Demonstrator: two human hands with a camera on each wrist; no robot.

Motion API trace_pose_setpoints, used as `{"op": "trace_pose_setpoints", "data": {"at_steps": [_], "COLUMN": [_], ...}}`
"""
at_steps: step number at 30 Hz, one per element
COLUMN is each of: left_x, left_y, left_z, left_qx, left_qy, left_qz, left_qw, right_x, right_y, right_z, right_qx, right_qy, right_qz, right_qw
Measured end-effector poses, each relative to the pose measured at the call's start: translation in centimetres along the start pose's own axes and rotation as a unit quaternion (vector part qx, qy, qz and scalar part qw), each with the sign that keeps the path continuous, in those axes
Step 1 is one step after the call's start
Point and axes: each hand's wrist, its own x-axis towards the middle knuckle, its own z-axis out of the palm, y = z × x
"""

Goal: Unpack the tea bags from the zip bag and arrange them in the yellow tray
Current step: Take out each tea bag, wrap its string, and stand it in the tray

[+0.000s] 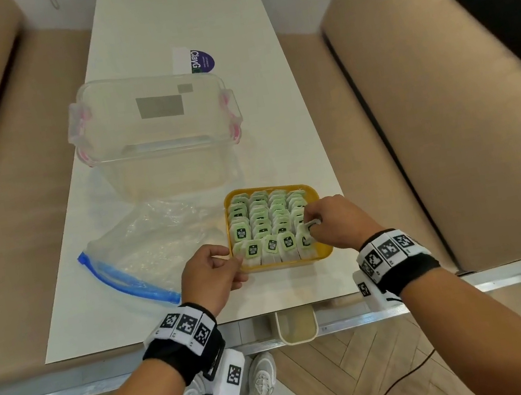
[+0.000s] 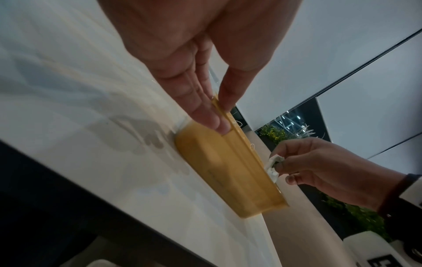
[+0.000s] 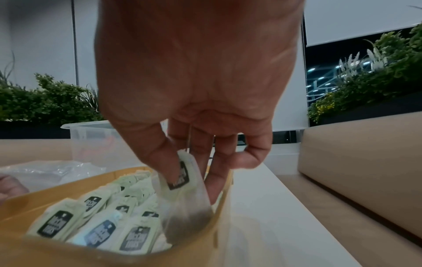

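The yellow tray [image 1: 326, 249] sits near the table's front edge, filled with rows of green-tagged tea bags [image 1: 261, 221]. My left hand [image 1: 230, 259] pinches the tray's near-left rim between thumb and fingers; the left wrist view shows that hand [image 2: 220, 112] on the tray's rim [image 2: 239, 137]. My right hand [image 1: 311, 226] pinches one tea bag [image 3: 186, 196] by its tag and holds it upright inside the tray's right column, next to the wall [image 3: 224, 182]. The clear zip bag [image 1: 146, 248] with its blue zipper lies flat left of the tray and looks empty.
A clear plastic box [image 1: 156, 125] with pink latches stands behind the zip bag. A card with purple print [image 1: 198, 60] lies further back. Beige sofas flank the white table [image 1: 277, 145]. A small white bin [image 1: 298, 328] hangs at the table's front edge.
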Motion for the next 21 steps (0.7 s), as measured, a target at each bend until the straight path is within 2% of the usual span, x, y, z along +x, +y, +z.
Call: {"op": "trace_pose_setpoints", "data": {"at_steps": [11,16,21], "left_x": [-0.1,0.0,0.0], "left_y": [-0.2,-0.3,-0.3], "left_z": [0.1,0.1,0.1], "left_qx": [-0.021,-0.021,-0.017], "left_qy": [0.002,0.003,0.001], "left_qz": [-0.009,-0.01,-0.008], "left_qw": [1.0,1.0,1.0], "right_x": [0.6,1.3,1.5], "right_y": [-0.4,-0.7,-0.8], "right_z": [0.1,0.6,0.8], "right_qx": [-0.061,-0.067,-0.084], "right_qy": [-0.078,-0.109,-0.105], "right_qz": [-0.039,-0.019,-0.005], "right_qw": [0.994,0.992,0.991]}}
